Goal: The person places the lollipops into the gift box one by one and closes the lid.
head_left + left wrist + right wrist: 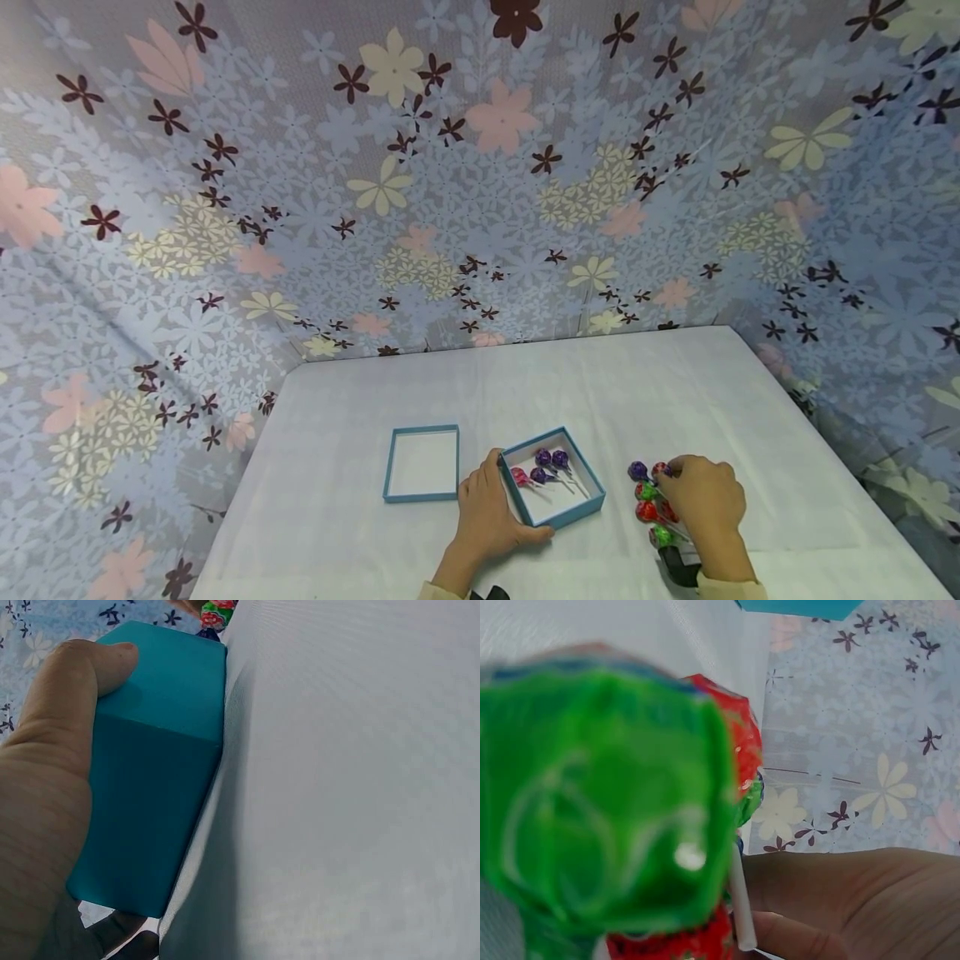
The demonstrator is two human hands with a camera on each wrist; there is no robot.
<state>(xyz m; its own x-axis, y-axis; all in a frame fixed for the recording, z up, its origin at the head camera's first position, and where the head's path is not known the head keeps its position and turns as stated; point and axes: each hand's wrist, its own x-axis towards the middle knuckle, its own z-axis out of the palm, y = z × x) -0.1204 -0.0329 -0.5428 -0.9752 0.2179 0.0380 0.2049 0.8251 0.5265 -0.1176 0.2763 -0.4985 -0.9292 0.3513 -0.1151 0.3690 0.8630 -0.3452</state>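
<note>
Your left hand (486, 515) comes in from the near side and holds the blue box (576, 512) at its near left corner. Your thumb stretches right along the near wall, its tip pressed to it, while your fingers reach toward the far side along the left wall. The box sits turned at an angle on the white table (360, 550), open side up, with three purple lollipops and one pink one (519, 477) inside.

Your right hand (705, 498) is well to the right, its back up and its wrist bent so that the fingers point left and down. The fingertips are at the far end of the loose lollipops (646, 511), wrapped in purple, red and green; you cannot tell from here whether they pinch one. In the right wrist view a white stick (742, 904) lies beside your fingers. Left of your left hand lies the blue-rimmed lid (420, 499), its hollow side up.
</note>
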